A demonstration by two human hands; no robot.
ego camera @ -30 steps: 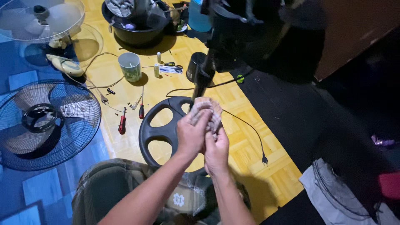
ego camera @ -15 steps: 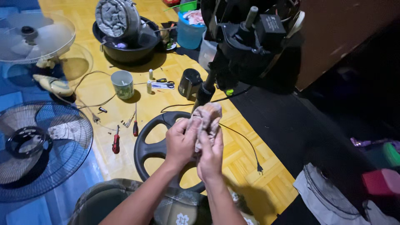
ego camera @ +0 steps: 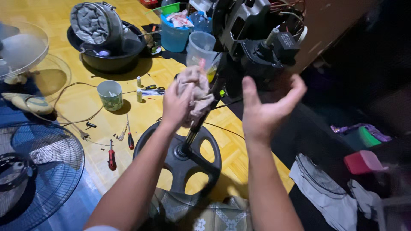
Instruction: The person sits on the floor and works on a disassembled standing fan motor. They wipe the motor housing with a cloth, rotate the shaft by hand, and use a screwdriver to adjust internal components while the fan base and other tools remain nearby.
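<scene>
My left hand (ego camera: 176, 105) grips a crumpled grey rag (ego camera: 195, 92) pressed against the black pole (ego camera: 195, 130) of a stand fan. The pole rises from a round black base (ego camera: 182, 164) with cut-outs on the yellow wooden floor. My right hand (ego camera: 265, 107) is lifted with its fingers spread, just below the fan's black motor head (ego camera: 265, 47), holding nothing.
A blue fan grille (ego camera: 36, 171) lies at the left. Two red-handled screwdrivers (ego camera: 112, 157), screws, a green cup (ego camera: 110, 95), scissors (ego camera: 153, 89), a black basin (ego camera: 109, 57), a blue bucket (ego camera: 175, 36) and a clear jug (ego camera: 200, 49) lie around. Cloths (ego camera: 319, 188) lie right.
Both hands have risen up the pole. My right hand has let go of the rag and opened near the motor head; the left still holds the rag.
</scene>
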